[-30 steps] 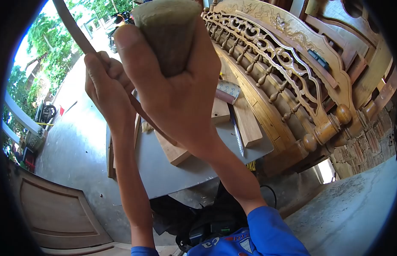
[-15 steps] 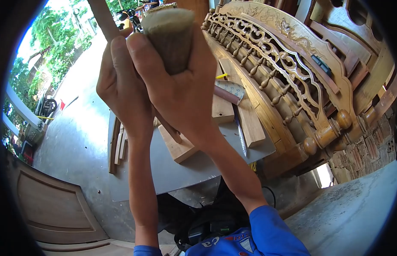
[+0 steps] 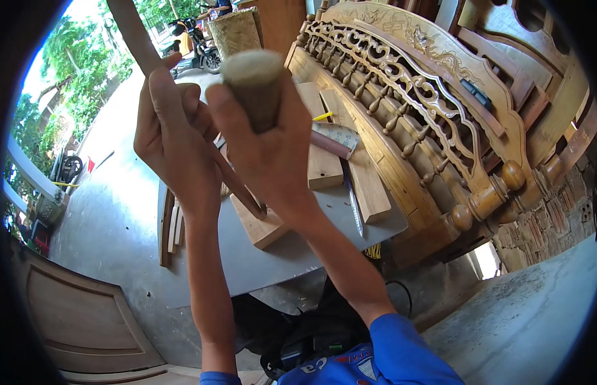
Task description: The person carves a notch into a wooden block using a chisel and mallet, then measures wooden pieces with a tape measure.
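Two hands raised: left hand [image 3: 176, 144] grips a long curved brown wooden strip [image 3: 135, 38], right hand [image 3: 273, 154] clamps a rolled sandpaper wad [image 3: 255, 83] beside it (smoothing looks unfinished).

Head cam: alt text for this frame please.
Left hand grips a long curved brown wooden strip while right hand holds a folded sanding pad beside it, above a grey worktable bearing wooden blocks.

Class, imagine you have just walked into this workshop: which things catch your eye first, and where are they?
In the middle, raised close to the camera, the left hand grips a thin curved wooden strip, and the right hand clutches a folded sanding pad. To the right stands a large carved wooden headboard; below the hands, planks lie on a grey table.
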The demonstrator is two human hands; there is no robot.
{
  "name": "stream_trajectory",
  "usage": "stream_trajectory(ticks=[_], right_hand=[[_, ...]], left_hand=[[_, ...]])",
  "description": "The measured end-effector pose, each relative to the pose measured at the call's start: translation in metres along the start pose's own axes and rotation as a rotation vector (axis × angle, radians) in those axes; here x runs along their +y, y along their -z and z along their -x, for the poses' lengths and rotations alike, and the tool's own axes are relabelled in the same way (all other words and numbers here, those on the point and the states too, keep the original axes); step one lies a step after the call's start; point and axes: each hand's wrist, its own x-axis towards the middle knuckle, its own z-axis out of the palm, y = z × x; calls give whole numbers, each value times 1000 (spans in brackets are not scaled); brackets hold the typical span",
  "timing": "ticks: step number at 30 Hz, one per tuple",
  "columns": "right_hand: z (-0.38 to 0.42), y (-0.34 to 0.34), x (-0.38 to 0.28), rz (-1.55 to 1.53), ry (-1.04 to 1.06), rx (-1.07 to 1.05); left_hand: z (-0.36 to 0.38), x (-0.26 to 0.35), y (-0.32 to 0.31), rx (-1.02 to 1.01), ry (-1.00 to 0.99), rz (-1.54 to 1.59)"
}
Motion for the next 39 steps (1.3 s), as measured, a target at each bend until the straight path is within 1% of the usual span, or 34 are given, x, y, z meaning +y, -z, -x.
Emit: stream_trajectory(ticks=[1, 2, 4, 6, 10, 12, 14, 15, 17, 18, 21, 22, 23, 25, 26, 29, 31, 32, 33, 35, 39], right_hand=[[-3, 1, -6, -1, -18, 14], [-7, 0, -13, -69, 4, 31], [3, 0, -6, -10, -10, 4], [9, 1, 0, 29, -19, -8], [1, 6, -2, -77, -185, -2], [-4, 2, -7, -104, -155, -8], [-2, 2, -8, -104, -132, 10], [-2, 4, -6, -124, -150, 18], [-2, 9, -2, -168, -185, 33], [-1, 11, -8, -255, -216, -2], [3, 9, -9, -214, -157, -151], [-1, 6, -8, -192, -133, -209], [-7, 2, -6, -140, -69, -255], [-20, -8, 2, -38, 55, -339], [-22, -15, 12, 68, 52, -378], [-28, -31, 45, 173, 357, -915], [-18, -39, 65, 235, 222, -1286], [-11, -42, 74, 360, 226, -1373], [-2, -44, 84, 488, 229, -1456], [15, -45, 106, 657, 251, -1593], [35, -43, 119, 721, 257, -1718]], left_hand=[[2, 2, 0, 9, 52, 29], [2, 1, 0, 8, 43, 31], [1, 0, 3, 4, 29, 34], [0, 2, 6, 17, 82, 42], [-3, 2, 13, 26, 92, 85], [-4, -1, 18, 51, 88, 115], [-9, -3, 31, 69, 82, 159], [-11, -4, 42, 71, 90, 174], [-11, -2, 60, 150, 116, 208], [-11, -3, 72, 171, 141, 194], [-3, -4, 104, 268, 177, 271], [2, -2, 114, 286, 202, 349], [7, -7, 131, 203, 167, 413], [17, -9, 149, 179, 143, 504], [21, -9, 157, 183, 144, 533], [27, -10, 175, 173, 148, 622], [29, -12, 184, 147, 145, 680], [30, -11, 184, 252, 186, 662], [30, -12, 184, 288, 199, 655], [32, -15, 186, 360, 224, 639], [32, -19, 192, 359, 251, 637]])
